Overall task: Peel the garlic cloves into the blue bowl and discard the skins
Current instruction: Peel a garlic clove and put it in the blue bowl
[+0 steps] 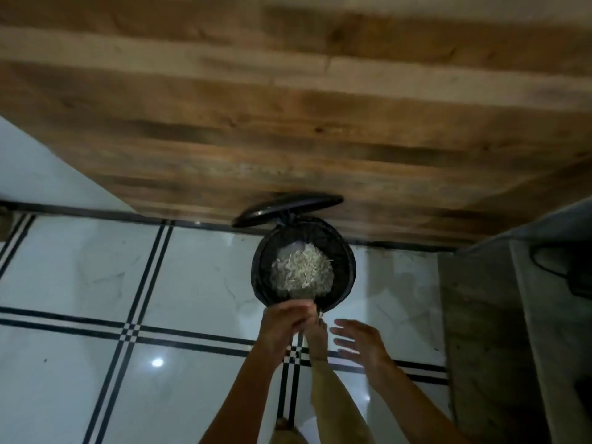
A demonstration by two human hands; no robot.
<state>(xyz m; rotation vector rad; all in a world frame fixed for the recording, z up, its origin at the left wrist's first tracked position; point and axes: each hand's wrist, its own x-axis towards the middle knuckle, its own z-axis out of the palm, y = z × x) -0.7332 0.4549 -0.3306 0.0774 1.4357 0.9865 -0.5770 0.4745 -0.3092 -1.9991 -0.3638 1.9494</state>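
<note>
Standing over a black bin (348,264) on the tiled floor (192,283), the person looks straight down into it. The lid (288,209) is raised at the 12 o'clock side. Inside the bin, on the black liner, lies a pale heap of garlic skins (301,270); this is where the task's waste is now. The blue bowl and the cloves are not in view.

The left hand (285,318) is at 6 o'clock of the bin, just over the near rim, with the fingers curled downward. It is blurred, so I cannot tell if it pinches some skins or holds nothing. The right hand (358,342) is at about 4 o'clock, apart from the bin, with fingers spread and holding nothing. A bare foot (315,328) between the two hands seems to press the pedal.

I judge that the skins are very light, dry and thin like paper. They will likely cling to damp fingers and fly off in a small draught. It is better to take them as a loose bunch in a cupped palm, low over the opening, and to rub the fingers to free them.
</note>
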